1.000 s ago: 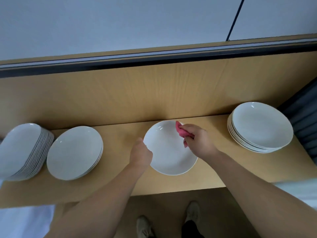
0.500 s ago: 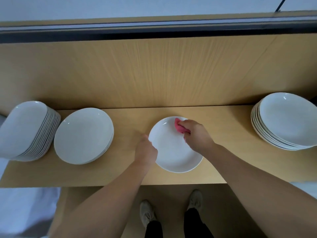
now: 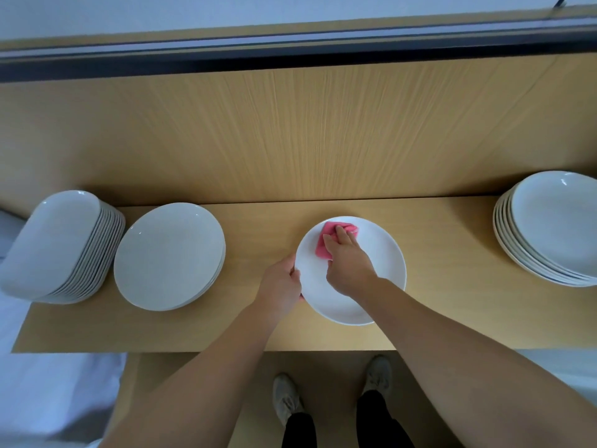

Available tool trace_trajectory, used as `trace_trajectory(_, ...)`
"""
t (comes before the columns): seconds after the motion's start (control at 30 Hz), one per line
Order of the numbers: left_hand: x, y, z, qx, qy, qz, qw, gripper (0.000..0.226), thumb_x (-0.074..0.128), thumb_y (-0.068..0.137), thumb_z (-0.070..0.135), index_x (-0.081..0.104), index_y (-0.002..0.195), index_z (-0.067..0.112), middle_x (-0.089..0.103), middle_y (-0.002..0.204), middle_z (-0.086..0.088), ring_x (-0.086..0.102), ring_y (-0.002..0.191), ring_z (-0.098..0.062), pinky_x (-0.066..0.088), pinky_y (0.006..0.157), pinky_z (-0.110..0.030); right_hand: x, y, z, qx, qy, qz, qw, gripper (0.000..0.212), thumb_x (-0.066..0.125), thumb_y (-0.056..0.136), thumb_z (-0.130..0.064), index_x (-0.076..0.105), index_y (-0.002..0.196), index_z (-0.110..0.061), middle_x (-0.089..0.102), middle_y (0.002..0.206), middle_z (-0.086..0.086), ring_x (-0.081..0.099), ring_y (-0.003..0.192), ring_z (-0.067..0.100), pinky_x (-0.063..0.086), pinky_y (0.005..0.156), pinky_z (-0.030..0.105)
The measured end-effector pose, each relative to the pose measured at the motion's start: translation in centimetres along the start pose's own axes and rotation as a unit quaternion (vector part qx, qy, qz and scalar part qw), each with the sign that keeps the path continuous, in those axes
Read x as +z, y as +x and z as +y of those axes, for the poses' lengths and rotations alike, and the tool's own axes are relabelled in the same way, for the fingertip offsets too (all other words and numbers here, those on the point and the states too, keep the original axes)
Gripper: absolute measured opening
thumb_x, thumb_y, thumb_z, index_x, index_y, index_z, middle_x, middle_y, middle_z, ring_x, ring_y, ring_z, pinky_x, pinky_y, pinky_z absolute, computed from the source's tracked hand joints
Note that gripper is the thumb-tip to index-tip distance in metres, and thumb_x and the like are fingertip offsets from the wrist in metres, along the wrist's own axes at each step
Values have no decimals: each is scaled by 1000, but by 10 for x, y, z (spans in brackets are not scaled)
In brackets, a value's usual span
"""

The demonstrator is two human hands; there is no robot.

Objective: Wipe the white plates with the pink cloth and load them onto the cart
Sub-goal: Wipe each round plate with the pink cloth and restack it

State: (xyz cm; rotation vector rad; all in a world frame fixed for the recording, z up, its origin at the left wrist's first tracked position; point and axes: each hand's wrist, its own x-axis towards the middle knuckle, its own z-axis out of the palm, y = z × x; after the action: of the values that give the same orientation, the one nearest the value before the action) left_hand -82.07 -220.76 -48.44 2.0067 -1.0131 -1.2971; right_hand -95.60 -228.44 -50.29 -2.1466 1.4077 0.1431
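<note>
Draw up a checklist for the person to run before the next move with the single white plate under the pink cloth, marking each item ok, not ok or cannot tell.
1. The left hand grips the rim of the single round white plate: ok.
2. The right hand holds the folded pink cloth on that plate: ok.
3. Plate sits wholly on the light wooden shelf, inside its front edge: ok.
4. Whole plate face wiped: cannot tell.
5. The neighbouring stack of round white plates stands apart: ok.
6. Where the cart stands: cannot tell, none shows.
</note>
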Motion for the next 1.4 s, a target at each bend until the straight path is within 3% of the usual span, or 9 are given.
trace_trajectory(0.3,-2,1,3,-19,-61,-7,998,39,37,96,6,67,88,29,71,88,-7,69,82,-26,61,69,-41,8,-13,-6,-128,19,-31,991,69,51,86,-2,35,150,-20,14,162,0,6,150,19,28,114,37)
trace_trajectory(0.53,2,9,0,-33,-13,21,999,29,38,92,5,67,91,4,68,87,-22,69,73,-35,60,63,-45,9,-27,11,-227,-1,-73,971,58,43,88,-3,48,142,-23,36,155,-3,15,149,19,16,120,41)
trace_trajectory(0.67,4,11,2,-35,32,39,998,31,35,89,3,66,92,5,68,86,-20,68,80,-39,59,65,-47,-4,-41,22,-268,-45,-126,954,39,42,91,-5,63,122,-12,53,138,0,27,142,17,18,115,26)
trace_trajectory(0.83,5,6,10,-43,65,34,996,33,33,92,6,64,99,13,69,87,-11,70,68,-27,42,39,-15,-20,-55,44,-268,-63,-225,935,41,40,80,2,66,105,-16,58,122,-7,30,132,10,30,110,38)
trace_trajectory(1.03,6,7,15,-46,110,36,992,32,37,86,4,60,106,14,66,95,-5,68,76,-25,54,60,-31,-41,-66,63,-271,-120,-229,927,26,38,82,-9,60,84,-23,56,100,-14,35,114,1,38,94,37)
trace_trajectory(1.17,10,3,23,114,346,65,929,48,45,85,-2,48,130,16,45,134,4,52,113,-21,45,84,-32,-39,-66,65,-273,-122,-215,930,20,43,92,-20,61,86,-25,54,103,-16,34,119,1,29,84,29)
trace_trajectory(1.23,18,2,22,220,447,-4,867,48,44,87,0,48,133,13,38,146,3,37,133,-18,33,104,-28,-36,-65,66,-280,-124,-208,929,21,43,92,-20,63,86,-24,55,102,-15,38,117,6,27,85,24)
trace_trajectory(1.3,24,3,18,229,529,-84,813,49,40,93,5,42,141,12,30,154,-2,24,143,-18,13,117,-29,-37,-66,65,-278,-126,-206,930,22,42,90,-17,62,84,-23,56,100,-14,40,113,6,27,85,23)
trace_trajectory(1.4,23,7,14,198,572,-129,786,54,35,98,7,25,150,14,11,162,-4,15,147,-17,3,120,-33,-44,-65,65,-264,-139,-221,929,24,39,83,-11,59,76,-23,55,93,-14,42,106,8,38,89,32)
